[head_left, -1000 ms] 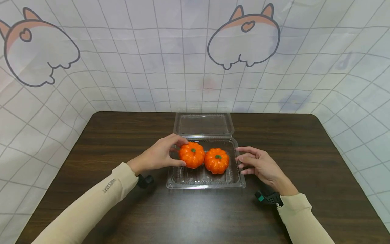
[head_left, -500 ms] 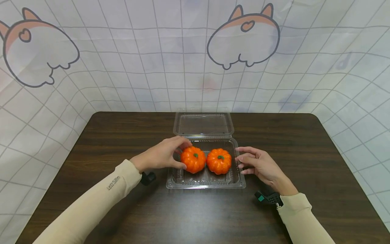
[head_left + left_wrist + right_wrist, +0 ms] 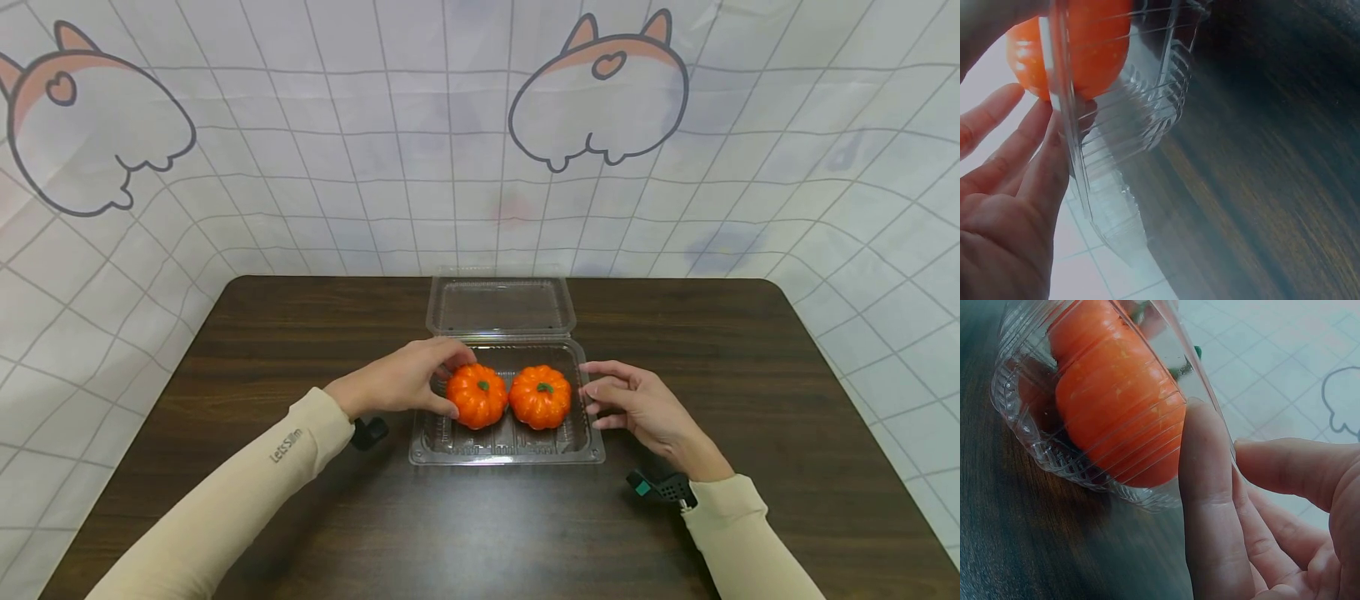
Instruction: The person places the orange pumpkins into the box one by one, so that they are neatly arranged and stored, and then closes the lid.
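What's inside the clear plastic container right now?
Two orange pumpkins sit side by side in the container: the left pumpkin, held by the left hand, and the right pumpkin. The floor under them is covered, so anything beneath cannot be seen.

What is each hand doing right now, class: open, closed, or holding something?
Left hand: grips the left pumpkin in the clear container.
Right hand: open, fingers against the container's side.
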A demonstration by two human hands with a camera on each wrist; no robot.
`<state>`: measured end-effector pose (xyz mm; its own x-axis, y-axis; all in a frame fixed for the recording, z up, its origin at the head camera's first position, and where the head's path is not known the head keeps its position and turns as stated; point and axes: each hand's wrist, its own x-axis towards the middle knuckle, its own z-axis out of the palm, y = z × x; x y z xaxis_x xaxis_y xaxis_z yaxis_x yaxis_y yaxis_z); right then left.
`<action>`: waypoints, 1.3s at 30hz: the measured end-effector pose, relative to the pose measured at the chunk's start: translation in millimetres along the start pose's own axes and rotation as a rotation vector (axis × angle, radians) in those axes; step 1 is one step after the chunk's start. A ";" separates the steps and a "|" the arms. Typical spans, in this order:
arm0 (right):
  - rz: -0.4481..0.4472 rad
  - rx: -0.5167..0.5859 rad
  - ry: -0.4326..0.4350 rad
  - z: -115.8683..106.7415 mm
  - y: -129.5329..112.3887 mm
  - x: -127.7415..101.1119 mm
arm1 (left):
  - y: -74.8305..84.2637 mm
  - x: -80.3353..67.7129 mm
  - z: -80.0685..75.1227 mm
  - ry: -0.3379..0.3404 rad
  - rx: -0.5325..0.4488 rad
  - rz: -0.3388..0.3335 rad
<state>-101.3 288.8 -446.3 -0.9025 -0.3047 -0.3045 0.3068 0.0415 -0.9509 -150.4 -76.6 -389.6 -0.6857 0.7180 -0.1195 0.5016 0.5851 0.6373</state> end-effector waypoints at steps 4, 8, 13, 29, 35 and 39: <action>-0.002 -0.005 0.000 -0.2 0.0 -0.4 | 1.0 -0.3 -1.6 -0.012 -0.038 -0.015; -0.004 -0.004 -0.002 -0.5 0.0 -0.4 | 1.0 -1.3 -3.0 -0.003 -0.057 -0.008; 0.002 0.005 -0.004 0.0 -0.9 -0.5 | 0.2 -3.1 -4.6 0.010 -0.077 -0.010; 0.008 -0.002 -0.004 0.4 -2.8 -1.2 | -7.9 -10.7 -11.9 0.116 -0.113 -0.001; 0.007 -0.011 -0.002 -0.2 -1.7 -1.0 | -12.2 -14.2 -17.3 0.174 -0.124 -0.003; 0.009 -0.015 0.000 0.3 -2.2 -1.1 | -17.1 -16.8 -20.6 0.211 -0.137 -0.024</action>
<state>-100.9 288.8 -443.9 -0.8996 -0.3044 -0.3132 0.3104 0.0588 -0.9488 -158.3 -106.5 -382.8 -0.7987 0.6014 0.0168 0.4176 0.5341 0.7350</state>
